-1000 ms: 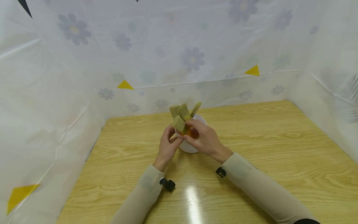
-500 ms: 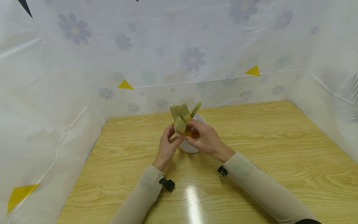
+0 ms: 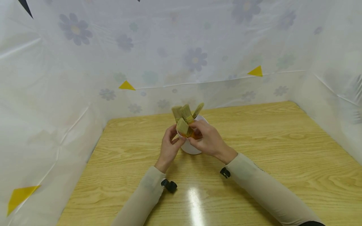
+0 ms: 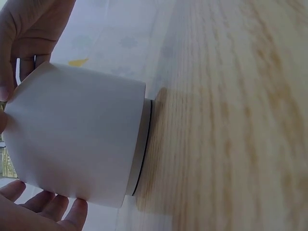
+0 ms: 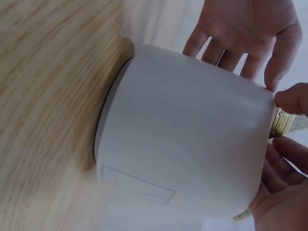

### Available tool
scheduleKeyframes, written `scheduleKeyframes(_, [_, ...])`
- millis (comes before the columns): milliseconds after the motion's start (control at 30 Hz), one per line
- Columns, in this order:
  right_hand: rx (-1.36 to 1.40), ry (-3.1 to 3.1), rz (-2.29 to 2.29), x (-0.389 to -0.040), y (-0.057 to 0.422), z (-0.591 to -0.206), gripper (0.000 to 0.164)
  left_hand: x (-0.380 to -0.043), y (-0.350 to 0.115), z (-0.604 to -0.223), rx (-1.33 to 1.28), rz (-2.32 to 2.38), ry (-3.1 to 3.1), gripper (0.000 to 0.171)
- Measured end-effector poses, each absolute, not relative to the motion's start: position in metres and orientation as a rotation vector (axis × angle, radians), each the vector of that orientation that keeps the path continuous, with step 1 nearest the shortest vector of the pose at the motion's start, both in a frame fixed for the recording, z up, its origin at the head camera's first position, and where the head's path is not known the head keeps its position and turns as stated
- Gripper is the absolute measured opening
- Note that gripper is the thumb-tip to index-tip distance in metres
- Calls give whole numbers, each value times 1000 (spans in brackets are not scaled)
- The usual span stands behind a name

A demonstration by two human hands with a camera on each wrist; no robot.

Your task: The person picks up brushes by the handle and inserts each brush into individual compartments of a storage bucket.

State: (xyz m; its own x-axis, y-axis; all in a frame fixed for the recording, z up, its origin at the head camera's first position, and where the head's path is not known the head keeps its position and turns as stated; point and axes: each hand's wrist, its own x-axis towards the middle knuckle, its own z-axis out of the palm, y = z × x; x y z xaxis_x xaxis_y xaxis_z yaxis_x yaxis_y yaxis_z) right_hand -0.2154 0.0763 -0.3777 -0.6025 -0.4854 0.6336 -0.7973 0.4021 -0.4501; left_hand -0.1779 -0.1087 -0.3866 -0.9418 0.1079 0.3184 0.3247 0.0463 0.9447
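A white round pot [image 3: 191, 148] stands upright on the table, with several paintbrushes [image 3: 186, 113] in it, bristles up. My left hand [image 3: 167, 150] holds the pot's left side, its fingers [image 4: 55, 207] along the wall and its thumb at the rim. Between thumb and index finger, my right hand [image 3: 210, 138] pinches the nearest paintbrush [image 3: 182, 126] just above the rim. That brush tilts left; its gold-coloured ferrule [image 5: 282, 121] shows in the right wrist view. Orange handles [image 3: 195, 135] show inside the pot, their lower ends hidden by its wall.
The pot stands towards the far edge of a wood-grain table [image 3: 268, 150]. Behind it hangs a pale flowered sheet [image 3: 195, 59] with yellow triangles [image 3: 255, 71]. Translucent sheeting [image 3: 51, 110] closes in the left and right sides.
The pinched paintbrush has shifted slightly right, and my right hand has moved a little the same way. The left hand and the pot stay in place.
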Motion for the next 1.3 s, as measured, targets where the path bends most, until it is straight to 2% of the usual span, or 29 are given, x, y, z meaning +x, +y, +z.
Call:
scheduleKeyframes(333, [1077,-2251,992,-215,73,-377,45,-178,-108,-388,-486,-1998,-2131,55])
scheduleKeyframes(1300, [1007,-2351,947,-211,74,-373,35,-177,-110,-387,-463,-2032,-2156,56])
